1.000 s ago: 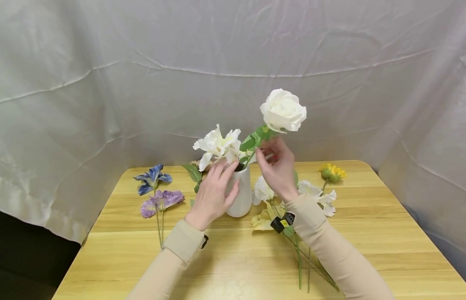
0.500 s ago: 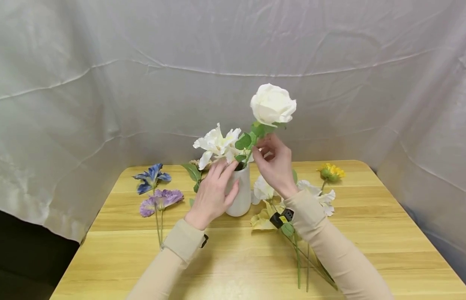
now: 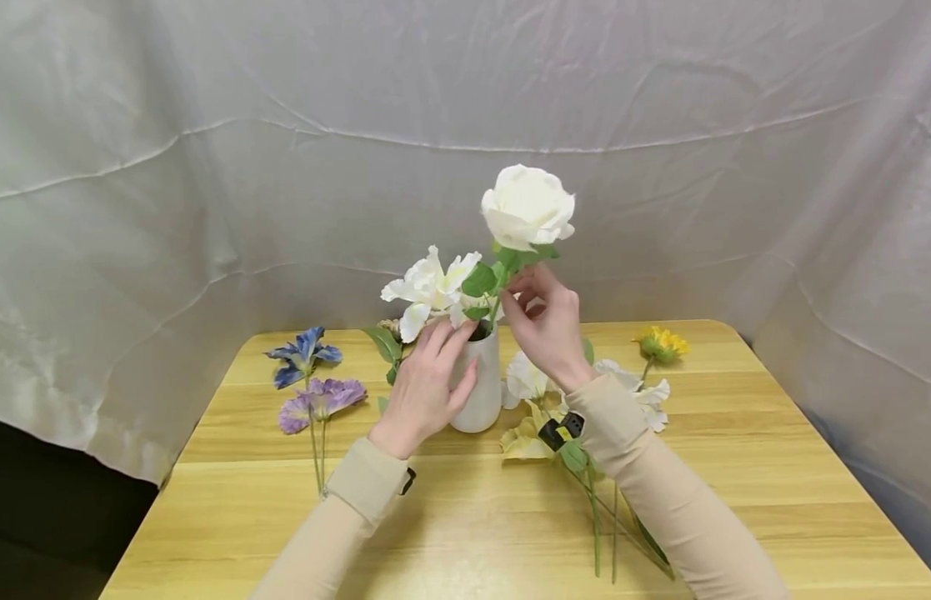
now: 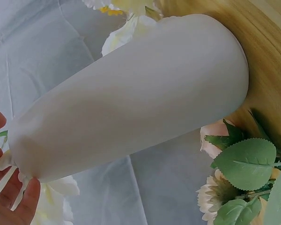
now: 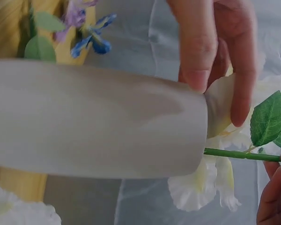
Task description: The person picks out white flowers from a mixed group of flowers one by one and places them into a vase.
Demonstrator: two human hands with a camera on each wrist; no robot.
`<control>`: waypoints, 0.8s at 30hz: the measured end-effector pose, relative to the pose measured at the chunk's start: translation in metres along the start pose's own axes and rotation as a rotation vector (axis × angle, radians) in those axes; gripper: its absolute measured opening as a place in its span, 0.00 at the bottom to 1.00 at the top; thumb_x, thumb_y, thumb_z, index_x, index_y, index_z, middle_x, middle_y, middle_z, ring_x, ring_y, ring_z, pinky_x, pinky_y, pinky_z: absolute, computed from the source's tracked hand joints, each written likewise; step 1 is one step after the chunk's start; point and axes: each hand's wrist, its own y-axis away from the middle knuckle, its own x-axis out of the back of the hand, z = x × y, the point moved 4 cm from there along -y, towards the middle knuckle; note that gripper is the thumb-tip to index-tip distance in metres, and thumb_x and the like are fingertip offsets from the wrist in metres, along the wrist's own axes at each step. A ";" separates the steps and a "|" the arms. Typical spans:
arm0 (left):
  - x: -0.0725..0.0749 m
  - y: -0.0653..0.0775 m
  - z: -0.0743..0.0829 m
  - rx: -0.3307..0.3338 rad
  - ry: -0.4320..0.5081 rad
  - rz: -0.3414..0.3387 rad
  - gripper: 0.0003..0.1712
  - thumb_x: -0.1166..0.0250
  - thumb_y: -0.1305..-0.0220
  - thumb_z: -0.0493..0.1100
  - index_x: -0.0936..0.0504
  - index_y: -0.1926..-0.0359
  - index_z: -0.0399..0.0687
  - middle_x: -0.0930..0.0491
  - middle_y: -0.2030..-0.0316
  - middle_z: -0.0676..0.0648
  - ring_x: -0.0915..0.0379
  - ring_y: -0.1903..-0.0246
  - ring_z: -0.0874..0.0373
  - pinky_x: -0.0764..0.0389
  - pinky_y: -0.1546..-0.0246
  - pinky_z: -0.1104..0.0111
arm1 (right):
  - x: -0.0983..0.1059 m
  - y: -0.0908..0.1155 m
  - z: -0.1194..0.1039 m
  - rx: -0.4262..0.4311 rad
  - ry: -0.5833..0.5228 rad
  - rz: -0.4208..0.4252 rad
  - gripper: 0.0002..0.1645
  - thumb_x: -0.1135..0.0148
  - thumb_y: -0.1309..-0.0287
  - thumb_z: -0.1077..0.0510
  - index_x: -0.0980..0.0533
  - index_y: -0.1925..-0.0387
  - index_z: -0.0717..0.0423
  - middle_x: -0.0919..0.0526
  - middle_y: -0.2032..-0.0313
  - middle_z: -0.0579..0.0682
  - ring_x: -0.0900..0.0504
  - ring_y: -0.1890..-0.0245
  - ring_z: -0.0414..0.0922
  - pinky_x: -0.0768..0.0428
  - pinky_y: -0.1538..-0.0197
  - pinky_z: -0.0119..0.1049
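Note:
A white vase [image 3: 480, 392] stands upright on the wooden table with a ruffled white flower [image 3: 426, 287] over its mouth. My left hand [image 3: 427, 387] holds the vase by its rim; in the right wrist view its thumb presses the vase's upper edge, and its fingers reach across white petals at the mouth. My right hand [image 3: 548, 325] pinches the green stem [image 5: 241, 154] of a large white rose [image 3: 528, 208], below the bloom. That stem's lower end is inside the vase, hidden from sight. In the left wrist view the vase [image 4: 131, 103] fills the middle.
Blue [image 3: 303, 358] and purple [image 3: 326, 400] flowers lie at the left of the table. To the right are a pale yellow flower [image 3: 525, 442], white blooms [image 3: 648, 396] and a yellow flower [image 3: 663, 344]. A pinkish rose [image 4: 214, 136] shows in the left wrist view.
The rose and my right hand have shifted left, bringing the stem more upright over the vase. My left hand has stayed at the vase rim.

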 end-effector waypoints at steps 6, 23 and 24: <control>-0.001 0.001 0.000 0.010 -0.002 -0.013 0.25 0.41 0.39 0.43 0.28 0.42 0.40 0.27 0.53 0.42 0.31 0.49 0.48 0.21 0.52 0.59 | 0.000 0.000 -0.001 -0.094 -0.034 -0.035 0.04 0.40 0.47 0.72 0.27 0.68 0.67 0.20 0.75 0.59 0.24 0.78 0.50 0.26 0.78 0.27; 0.001 0.004 -0.001 0.043 0.056 0.010 0.27 0.41 0.39 0.42 0.29 0.39 0.43 0.28 0.49 0.40 0.32 0.46 0.46 0.22 0.51 0.56 | -0.019 0.026 0.062 -0.214 0.030 -0.141 0.03 0.37 0.50 0.63 0.22 0.71 0.55 0.20 0.75 0.48 0.24 0.75 0.43 0.24 0.75 0.37; 0.001 0.005 -0.001 0.048 0.061 0.018 0.26 0.41 0.39 0.42 0.28 0.39 0.43 0.28 0.48 0.39 0.33 0.46 0.46 0.22 0.51 0.55 | -0.020 0.028 0.064 -0.220 0.035 -0.139 0.02 0.37 0.50 0.63 0.22 0.71 0.55 0.20 0.75 0.48 0.24 0.74 0.42 0.24 0.76 0.36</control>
